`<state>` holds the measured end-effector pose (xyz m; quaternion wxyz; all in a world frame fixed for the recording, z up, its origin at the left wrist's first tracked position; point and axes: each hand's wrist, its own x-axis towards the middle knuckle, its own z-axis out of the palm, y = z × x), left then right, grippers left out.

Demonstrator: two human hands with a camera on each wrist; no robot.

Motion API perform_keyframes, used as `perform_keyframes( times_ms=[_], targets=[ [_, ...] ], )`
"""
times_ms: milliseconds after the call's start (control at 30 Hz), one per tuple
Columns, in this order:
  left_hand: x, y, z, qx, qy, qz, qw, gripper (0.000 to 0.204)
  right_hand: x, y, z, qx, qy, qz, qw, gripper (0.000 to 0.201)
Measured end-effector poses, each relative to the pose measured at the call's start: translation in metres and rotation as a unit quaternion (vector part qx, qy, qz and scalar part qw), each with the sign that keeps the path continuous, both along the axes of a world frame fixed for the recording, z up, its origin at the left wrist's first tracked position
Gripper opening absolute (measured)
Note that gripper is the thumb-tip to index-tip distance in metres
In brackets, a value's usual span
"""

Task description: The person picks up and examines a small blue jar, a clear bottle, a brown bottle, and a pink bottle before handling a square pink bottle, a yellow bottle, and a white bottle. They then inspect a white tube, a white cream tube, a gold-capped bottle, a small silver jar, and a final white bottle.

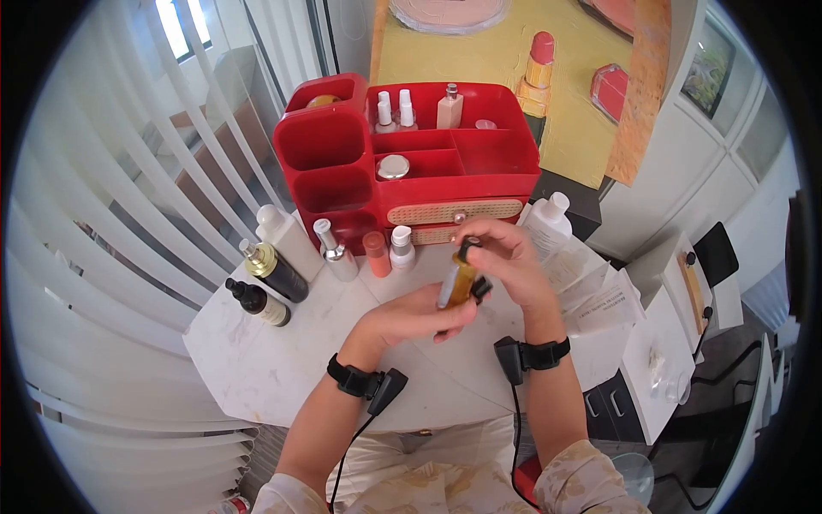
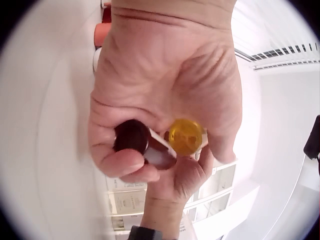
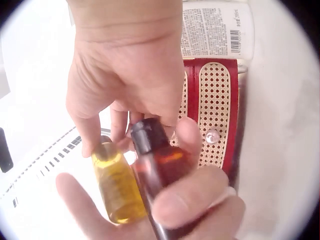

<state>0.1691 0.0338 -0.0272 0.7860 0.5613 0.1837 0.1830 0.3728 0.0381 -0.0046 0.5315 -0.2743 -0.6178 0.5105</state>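
Over the white table [image 1: 274, 360], my left hand [image 1: 419, 314] curls its fingers round a dark amber bottle [image 3: 165, 172] with a black cap. Beside it stands a small bottle of yellow oil [image 1: 458, 283], tilted slightly. My right hand [image 1: 514, 261] pinches that oil bottle at its black top from above. The left wrist view shows the round yellow base of the oil bottle near my left palm and the dark end of the amber bottle [image 2: 132, 137] inside my fingers. In the right wrist view the two bottles are side by side, below my right hand [image 3: 127, 75].
A red organizer [image 1: 497, 188] with compartments and woven drawers stands at the back. Left of my hands are a black dropper bottle [image 1: 257, 301], a gold-topped pump bottle [image 1: 276, 271], a silver bottle [image 1: 336, 253] and an orange tube [image 1: 375, 254]. A white bottle [image 1: 548, 224] stands right.
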Motion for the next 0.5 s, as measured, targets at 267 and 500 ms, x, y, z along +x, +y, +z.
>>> perform_keyframes(
  times_ms=[267, 500],
  targets=[
    [-0.005, 0.002, 0.001, 0.145, 0.154, -0.191, 0.958, 0.038, -0.005, 0.0, 0.006, -0.025, -0.027, -0.102, 0.994, 0.025],
    [-0.009, 0.002, -0.005, 0.147, 0.13, -0.204, 0.959, 0.033, -0.022, 0.005, -0.004, 0.09, -0.183, -0.18, 0.962, 0.03]
  ],
)
